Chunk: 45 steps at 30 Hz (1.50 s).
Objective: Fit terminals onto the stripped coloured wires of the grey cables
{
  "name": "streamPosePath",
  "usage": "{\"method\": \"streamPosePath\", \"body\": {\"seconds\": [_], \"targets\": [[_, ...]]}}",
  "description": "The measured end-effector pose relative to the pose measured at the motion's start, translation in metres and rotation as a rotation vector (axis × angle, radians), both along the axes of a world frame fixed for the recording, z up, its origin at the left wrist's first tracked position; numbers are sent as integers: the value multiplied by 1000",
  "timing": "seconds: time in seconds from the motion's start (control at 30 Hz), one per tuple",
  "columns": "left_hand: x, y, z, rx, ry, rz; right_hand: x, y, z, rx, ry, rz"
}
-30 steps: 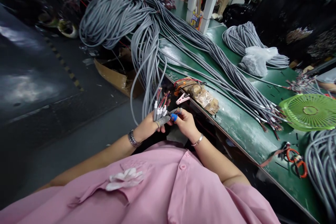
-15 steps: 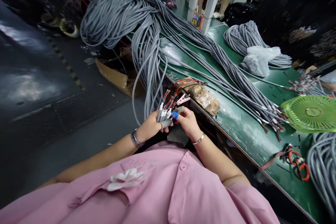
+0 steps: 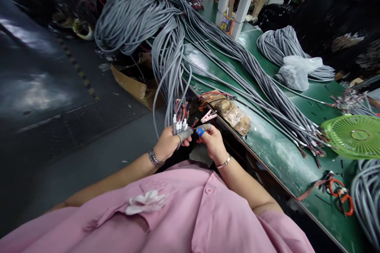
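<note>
My left hand (image 3: 171,142) is closed around several grey cables (image 3: 174,126), their ends upright. White bands sit below the stripped tips, where thin coloured wires (image 3: 182,110) fan out. Grey wrapping covers the left thumb. My right hand (image 3: 212,140), with blue tape on its thumb and a wrapped index finger, pinches the thin wires (image 3: 195,122) of one cable end beside the bundle. The fingers partly hide that end. Just beyond the right fingertips is a pink clip (image 3: 208,116) at the table edge.
On the green table (image 3: 267,146) lie long grey cables (image 3: 252,67), a taped brown block (image 3: 233,112), orange-handled scissors (image 3: 341,197), a green fan (image 3: 354,134) and a plastic bag (image 3: 297,73). Looped cables (image 3: 170,55) hang over the near edge above a cardboard box (image 3: 130,85).
My hands have moved slightly apart. The bundle has shifted left in my left hand, and thin wires now show between the right fingertips. The view has shifted a little.
</note>
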State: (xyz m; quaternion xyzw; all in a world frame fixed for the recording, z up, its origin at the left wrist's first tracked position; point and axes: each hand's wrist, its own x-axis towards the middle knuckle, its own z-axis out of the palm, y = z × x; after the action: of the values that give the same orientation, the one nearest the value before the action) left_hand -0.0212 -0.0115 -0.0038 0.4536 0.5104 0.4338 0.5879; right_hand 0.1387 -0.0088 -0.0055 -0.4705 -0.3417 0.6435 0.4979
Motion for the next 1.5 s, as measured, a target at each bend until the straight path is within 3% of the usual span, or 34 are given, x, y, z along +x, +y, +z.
{"method": "streamPosePath", "body": {"seconds": [0.37, 0.6, 0.77, 1.07, 1.3, 1.5], "targets": [[0, 5, 4, -54, -80, 53, -3, -4, -2, 179, -107, 79], [-3, 3, -1, -50, -64, -21, 1, 4, 3, 70, -115, 141], [0, -1, -4, -4, -62, -46, -5, 3, 4, 25, -32, 78], [6, -7, 0, 16, -49, 43, -13, -6, -4, -6, 88, -9], [8, -4, -4, -44, -94, 111, -15, -6, -4, 56, 30, -60], [10, -1, -4, -37, -142, 124, -11, -8, -10, 141, -38, -25]]}}
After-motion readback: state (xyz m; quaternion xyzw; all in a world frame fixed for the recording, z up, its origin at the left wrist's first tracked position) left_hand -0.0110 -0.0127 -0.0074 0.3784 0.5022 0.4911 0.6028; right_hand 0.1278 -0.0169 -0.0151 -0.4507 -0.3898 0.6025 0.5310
